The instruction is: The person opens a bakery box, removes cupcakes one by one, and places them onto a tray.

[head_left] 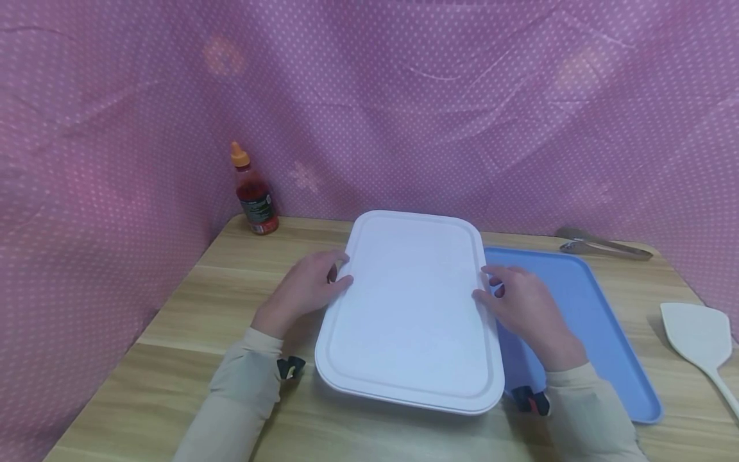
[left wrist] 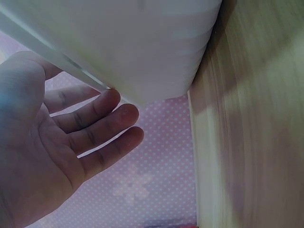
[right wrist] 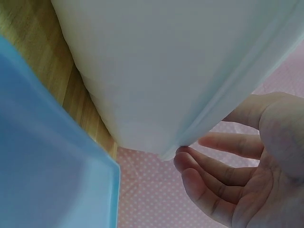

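Note:
A white rectangular box [left wrist: 156, 52] with rounded corners stands on the table, topped by a flat white lid [head_left: 412, 308]. At the lid's left long edge, my left hand [head_left: 303, 289] grips the rim between thumb and fingers; its other fingers spread below the rim in the left wrist view. Opposite it, my right hand [head_left: 528, 311] grips the right long edge, with several fingertips close under the rim in the right wrist view. The lid appears to sit on the box. What the box contains is hidden.
A blue tray [head_left: 577, 308] lies right of the box, partly behind my right arm. Metal tongs [head_left: 612, 247] lie behind it, and a white spatula [head_left: 695, 333] is at the far right. A sauce bottle [head_left: 256, 199] stands back left, before a pink dotted curtain [head_left: 369, 115].

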